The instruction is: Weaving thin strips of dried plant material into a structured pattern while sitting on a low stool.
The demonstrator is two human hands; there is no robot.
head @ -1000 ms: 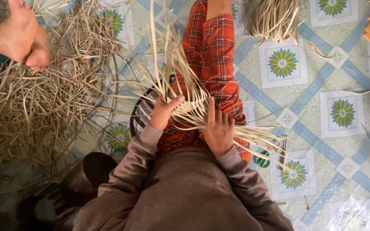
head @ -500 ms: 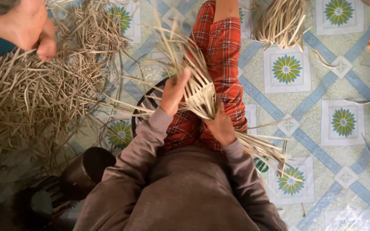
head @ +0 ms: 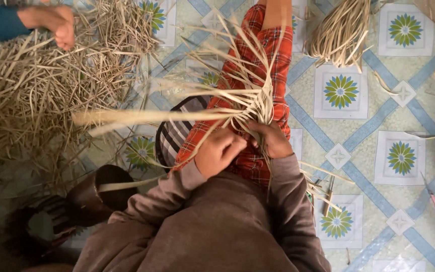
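The left hand [head: 219,151] is clenched on pale strips of the woven strip piece [head: 255,103], which rests on the red plaid leg [head: 263,55]. The right hand [head: 273,138] grasps its lower edge. Loose strip pile [head: 36,85] lies left; tiled floor [head: 378,116] lies open right.
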